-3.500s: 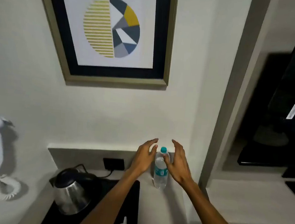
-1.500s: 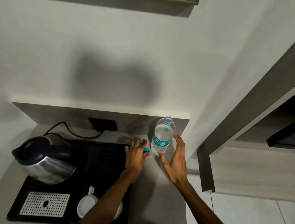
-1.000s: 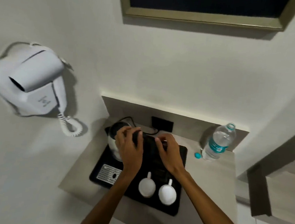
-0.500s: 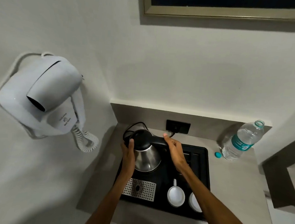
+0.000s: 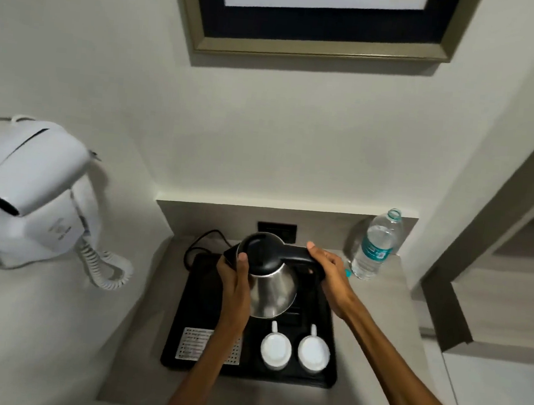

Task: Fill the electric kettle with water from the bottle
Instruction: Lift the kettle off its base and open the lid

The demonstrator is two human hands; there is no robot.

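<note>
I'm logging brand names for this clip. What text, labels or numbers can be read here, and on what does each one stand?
None can be read.
Water bottle teal label: print too blurred.
Hair dryer holder: faint grey mark, illegible.
Silver plate on the black tray: lines of print, too small.

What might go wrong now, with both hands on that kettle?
The water bottle stands uncapped near the right hand; an elbow could tip it. The kettle, gripped by the left hand too, hangs over two white cups. Its lid looks shut, so pouring now would likely spill.
</note>
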